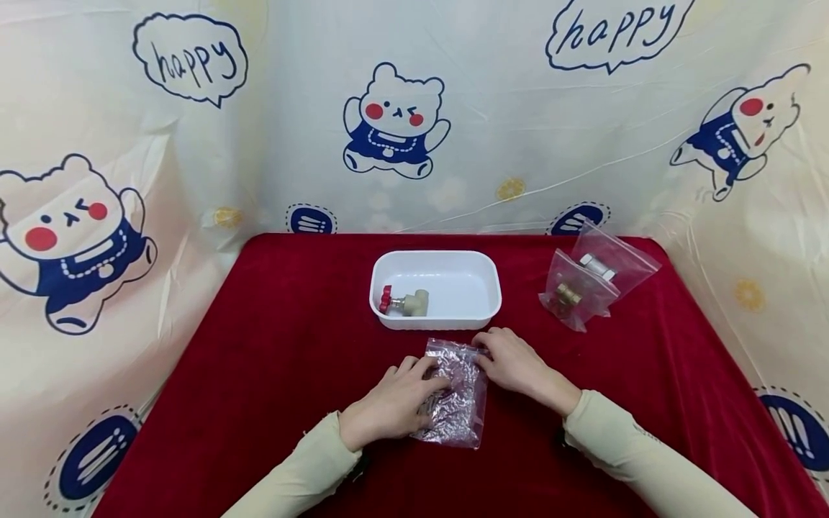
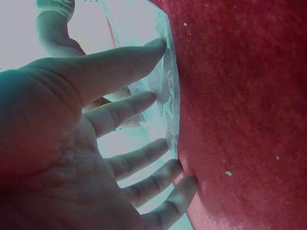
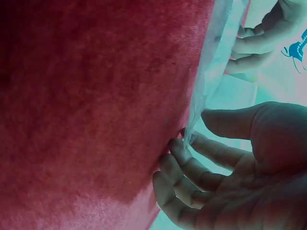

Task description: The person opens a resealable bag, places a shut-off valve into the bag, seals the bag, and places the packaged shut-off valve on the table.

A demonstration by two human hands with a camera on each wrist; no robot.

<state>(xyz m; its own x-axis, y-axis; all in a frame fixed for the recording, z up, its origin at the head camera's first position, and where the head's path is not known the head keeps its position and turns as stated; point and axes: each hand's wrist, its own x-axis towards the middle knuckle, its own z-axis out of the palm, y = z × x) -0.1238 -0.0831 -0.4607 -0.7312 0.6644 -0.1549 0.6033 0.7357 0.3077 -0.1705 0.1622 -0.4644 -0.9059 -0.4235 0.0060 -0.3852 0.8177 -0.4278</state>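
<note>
A clear plastic zip bag (image 1: 461,406), flat and wrinkled, lies on the red cloth in front of the white tray. From its left side my left hand (image 1: 395,399) rests on it; in the left wrist view the thumb and fingers are spread, with tips touching the plastic (image 2: 169,91). My right hand (image 1: 514,363) is at the bag's upper right corner. There, in the right wrist view, the thumb and forefinger pinch the edge of the bag (image 3: 216,62), while the other fingers curl loosely near the cloth.
The white tray (image 1: 460,323) holds a valve with a red handwheel (image 1: 404,302) at its left end. At the back right lie two more zip bags, one with brass fittings (image 1: 567,295), the other with a silvery fitting (image 1: 597,267). Red cloth (image 1: 291,324) covers the table; a printed curtain hangs behind.
</note>
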